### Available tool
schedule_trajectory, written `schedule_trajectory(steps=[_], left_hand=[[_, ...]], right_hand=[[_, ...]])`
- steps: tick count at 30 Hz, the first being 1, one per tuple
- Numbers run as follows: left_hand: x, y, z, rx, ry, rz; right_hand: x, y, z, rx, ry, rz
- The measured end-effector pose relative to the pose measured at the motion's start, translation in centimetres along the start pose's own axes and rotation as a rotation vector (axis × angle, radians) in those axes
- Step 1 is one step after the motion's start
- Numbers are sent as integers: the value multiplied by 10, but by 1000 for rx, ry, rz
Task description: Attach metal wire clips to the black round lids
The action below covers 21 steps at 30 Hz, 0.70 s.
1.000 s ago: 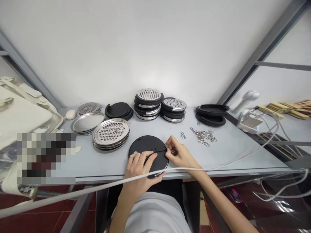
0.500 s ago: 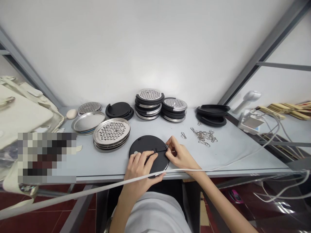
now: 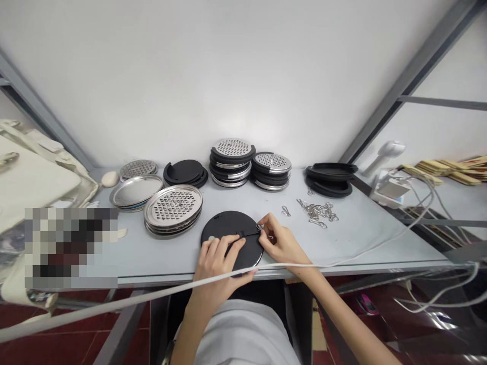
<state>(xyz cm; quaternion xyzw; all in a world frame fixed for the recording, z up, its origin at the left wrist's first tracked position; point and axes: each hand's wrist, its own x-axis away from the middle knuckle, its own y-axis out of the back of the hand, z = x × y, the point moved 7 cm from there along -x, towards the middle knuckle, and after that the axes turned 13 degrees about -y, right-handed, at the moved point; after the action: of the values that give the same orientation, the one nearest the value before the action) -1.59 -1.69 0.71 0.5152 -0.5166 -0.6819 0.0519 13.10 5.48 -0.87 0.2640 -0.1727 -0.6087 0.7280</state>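
Observation:
A round black disc (image 3: 224, 223) with a shiny lower rim lies at the table's front edge. My left hand (image 3: 218, 261) grips its lower left part, fingers on top and thumb at the near rim. My right hand (image 3: 277, 238) pinches a small metal clip (image 3: 259, 227) at the disc's right edge, beside a thin black strap on the disc. To the right lies a pile of metal clips (image 3: 317, 212), with one apart (image 3: 285, 211). Left of the disc is a stack of round metal grater plates (image 3: 174, 207).
Behind stand two stacks of grater discs (image 3: 233, 148) (image 3: 272, 162), black discs (image 3: 184, 172) and more black rings (image 3: 330, 178). Plain metal plates (image 3: 137, 191) are at left. A white cable (image 3: 152, 295) crosses in front of my hands. A white device (image 3: 388, 190) is at right.
The whole view has shifted slightly. Both hands keep nearly the same places on the disc, and the clip at its right edge shows a little more clearly.

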Motion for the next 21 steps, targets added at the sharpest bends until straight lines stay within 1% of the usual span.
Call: schedule_trajectory(steps=[5, 21], left_hand=[[0, 0, 0, -6, 2, -11], [1, -1, 0, 7, 12, 1]], right_hand=[[0, 1, 1, 7, -2, 24], [1, 1, 3, -6, -8, 27]])
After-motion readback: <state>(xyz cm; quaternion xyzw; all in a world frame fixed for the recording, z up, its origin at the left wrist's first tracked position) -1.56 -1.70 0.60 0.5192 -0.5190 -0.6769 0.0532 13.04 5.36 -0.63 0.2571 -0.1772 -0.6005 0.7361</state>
